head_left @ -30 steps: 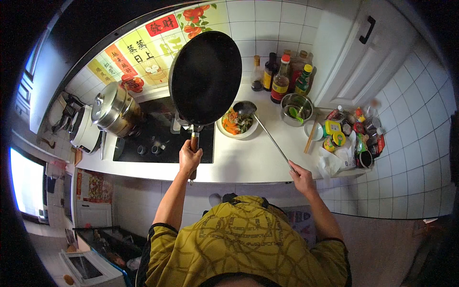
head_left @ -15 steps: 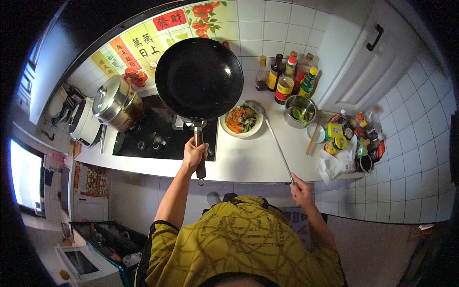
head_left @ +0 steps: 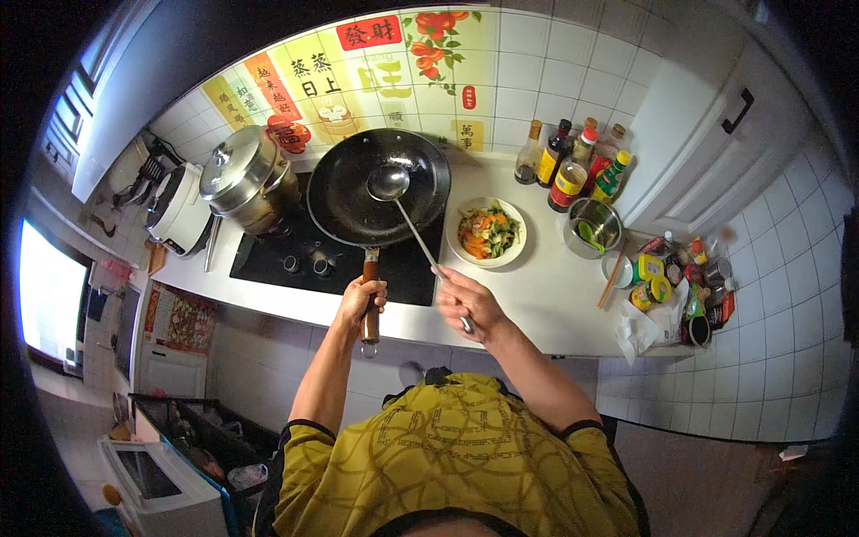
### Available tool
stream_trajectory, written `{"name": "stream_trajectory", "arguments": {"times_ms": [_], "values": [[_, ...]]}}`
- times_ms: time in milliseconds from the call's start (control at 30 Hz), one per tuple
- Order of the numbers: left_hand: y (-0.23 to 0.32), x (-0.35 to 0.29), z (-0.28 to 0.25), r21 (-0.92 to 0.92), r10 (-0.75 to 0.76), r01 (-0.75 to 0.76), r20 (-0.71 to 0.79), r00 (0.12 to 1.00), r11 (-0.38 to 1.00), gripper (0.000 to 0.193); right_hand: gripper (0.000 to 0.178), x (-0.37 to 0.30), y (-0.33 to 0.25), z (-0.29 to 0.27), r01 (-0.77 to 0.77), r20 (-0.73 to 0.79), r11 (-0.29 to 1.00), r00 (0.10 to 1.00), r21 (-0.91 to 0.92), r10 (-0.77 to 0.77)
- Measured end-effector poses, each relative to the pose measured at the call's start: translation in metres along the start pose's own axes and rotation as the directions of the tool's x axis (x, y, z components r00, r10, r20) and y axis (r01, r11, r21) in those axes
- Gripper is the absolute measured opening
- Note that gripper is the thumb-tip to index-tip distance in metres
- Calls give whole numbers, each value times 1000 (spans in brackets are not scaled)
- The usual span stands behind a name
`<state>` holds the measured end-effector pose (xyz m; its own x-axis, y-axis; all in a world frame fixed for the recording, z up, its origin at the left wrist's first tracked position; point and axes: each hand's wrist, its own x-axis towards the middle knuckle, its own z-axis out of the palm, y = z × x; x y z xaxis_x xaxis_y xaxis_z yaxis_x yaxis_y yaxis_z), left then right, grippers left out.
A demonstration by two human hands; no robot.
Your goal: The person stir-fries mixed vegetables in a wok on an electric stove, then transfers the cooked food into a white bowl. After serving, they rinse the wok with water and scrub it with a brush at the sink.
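My left hand [head_left: 361, 300] is closed round the wooden handle of a black wok [head_left: 335, 199], which sits over the right part of the black cooktop [head_left: 259, 261]. In my right hand [head_left: 472, 306] is the long metal shaft of a ladle [head_left: 388, 183]. The ladle's bowl is over the inside of the wok; whether it touches the wok I cannot tell. The wok's inner surface looks dark and shiny, with no food visible in it. To the right of the wok, a white plate [head_left: 503, 262] holds sliced orange and green vegetables.
A steel steamer pot [head_left: 246, 170] stands left of the wok, beside a white rice cooker [head_left: 183, 215]. Several sauce bottles [head_left: 567, 183] line the wall. A metal pot [head_left: 594, 227] with a green spoon, chopsticks [head_left: 612, 282] and jars [head_left: 650, 291] occupy the counter's right.
The wok has come down from its raised position onto the cooktop. My right hand has moved left, bringing the ladle from beside the plate to over the wok.
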<state>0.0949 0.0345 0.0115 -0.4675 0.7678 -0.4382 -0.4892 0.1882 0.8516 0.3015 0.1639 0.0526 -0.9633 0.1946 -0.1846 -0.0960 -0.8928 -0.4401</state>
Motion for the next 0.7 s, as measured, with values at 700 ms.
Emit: {"name": "stream_trajectory", "arguments": {"times_ms": [700], "values": [[9,17,-60,-41,-149,152,69,986,988,16,52,66,19,-26,24,-161,879,980,-475,-114]]}}
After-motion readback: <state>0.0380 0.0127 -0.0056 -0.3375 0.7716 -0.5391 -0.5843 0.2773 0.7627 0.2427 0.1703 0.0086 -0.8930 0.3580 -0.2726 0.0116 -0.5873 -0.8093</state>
